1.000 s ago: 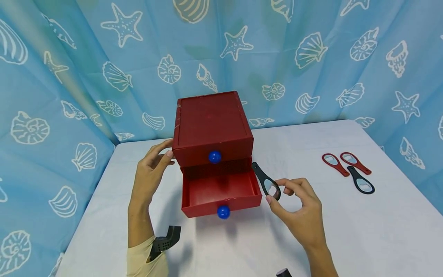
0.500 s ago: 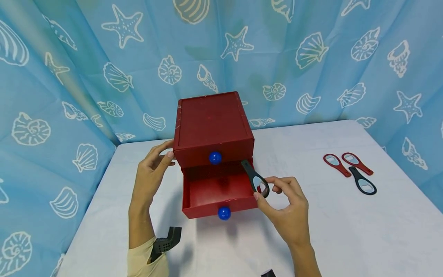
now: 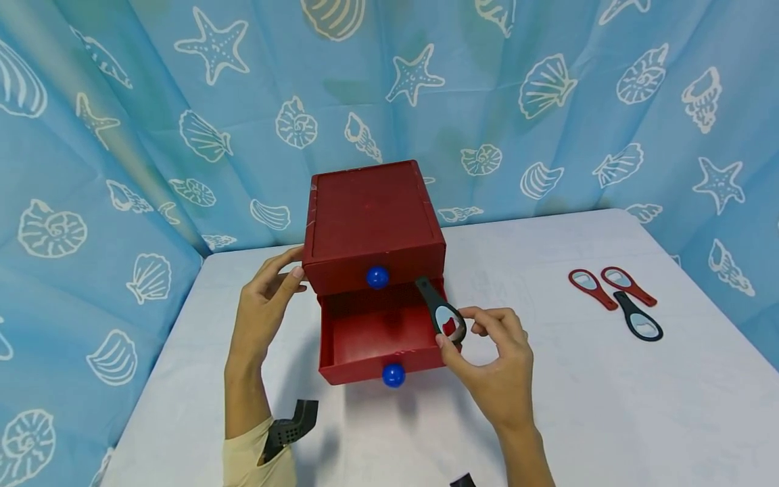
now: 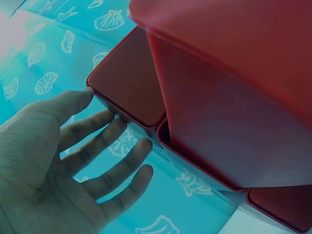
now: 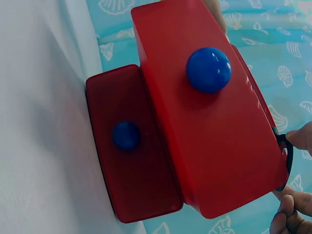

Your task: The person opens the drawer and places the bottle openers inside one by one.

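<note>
My right hand (image 3: 502, 375) has the black opener (image 3: 434, 297) clamped by its round end between thumb and fingertips. The opener sits over the right front corner of the open drawer (image 3: 359, 369), handle pointing toward the back; I can't tell whether it touches the wall. My left hand (image 3: 258, 311) is at the left side of the cabinet (image 3: 371, 213), thumb and fingers apart, clamped on nothing; I take it to be steadying. The upper drawer (image 3: 337, 278) is closed, its blue knob (image 3: 378, 276) facing me, and the right wrist view shows a lower drawer (image 5: 139, 170), also closed. Off to the right on the desk (image 3: 608, 406), well apart from the cabinet, lie a red opener (image 3: 602, 297), another red one (image 3: 640, 294) and a spare black one (image 3: 629, 308), close together.

I judge the step in hand to be putting the opener into the open drawer. The next move, as I read it, calls for bringing the round end inward past the front panel, lowering it flat, then parting thumb and fingers, with my left hand bracing the cabinet.
</note>
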`<state>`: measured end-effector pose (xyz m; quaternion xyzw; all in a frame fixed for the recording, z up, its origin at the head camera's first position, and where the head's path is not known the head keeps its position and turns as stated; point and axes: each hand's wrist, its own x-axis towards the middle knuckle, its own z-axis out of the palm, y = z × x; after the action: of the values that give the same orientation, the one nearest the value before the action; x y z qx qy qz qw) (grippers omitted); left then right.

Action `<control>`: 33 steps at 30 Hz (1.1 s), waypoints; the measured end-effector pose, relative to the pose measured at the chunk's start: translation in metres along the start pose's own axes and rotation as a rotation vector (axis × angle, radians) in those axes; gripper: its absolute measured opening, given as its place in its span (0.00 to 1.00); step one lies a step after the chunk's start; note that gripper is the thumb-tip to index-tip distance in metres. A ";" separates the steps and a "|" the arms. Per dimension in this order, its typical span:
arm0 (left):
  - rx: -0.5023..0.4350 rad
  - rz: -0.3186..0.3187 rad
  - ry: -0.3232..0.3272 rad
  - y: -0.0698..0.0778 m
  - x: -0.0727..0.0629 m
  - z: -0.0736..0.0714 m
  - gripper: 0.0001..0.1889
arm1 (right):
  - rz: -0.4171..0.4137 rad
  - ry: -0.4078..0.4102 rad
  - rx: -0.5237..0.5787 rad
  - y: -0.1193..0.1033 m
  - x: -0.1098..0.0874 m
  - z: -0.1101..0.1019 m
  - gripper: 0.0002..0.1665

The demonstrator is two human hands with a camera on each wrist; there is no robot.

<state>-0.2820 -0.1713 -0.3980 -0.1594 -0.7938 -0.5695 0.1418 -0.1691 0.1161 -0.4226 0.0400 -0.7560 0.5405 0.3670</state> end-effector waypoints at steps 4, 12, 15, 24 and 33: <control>-0.004 0.005 0.004 -0.001 0.000 0.000 0.22 | -0.003 0.001 0.011 0.000 -0.001 0.004 0.26; -0.018 -0.004 -0.009 -0.001 0.001 0.002 0.21 | -0.065 -0.022 0.024 0.035 -0.009 0.013 0.30; -0.009 -0.009 -0.010 0.000 0.002 0.003 0.22 | -0.081 -0.022 0.032 0.041 -0.010 0.014 0.30; -0.011 0.006 -0.010 0.001 0.004 0.002 0.22 | -0.066 -0.032 0.044 0.040 -0.011 0.017 0.33; -0.030 0.007 -0.014 0.000 0.000 0.000 0.21 | -0.078 -0.033 0.071 0.034 -0.011 0.012 0.30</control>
<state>-0.2819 -0.1709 -0.3979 -0.1683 -0.7856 -0.5796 0.1359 -0.1824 0.1160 -0.4578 0.0914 -0.7402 0.5516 0.3735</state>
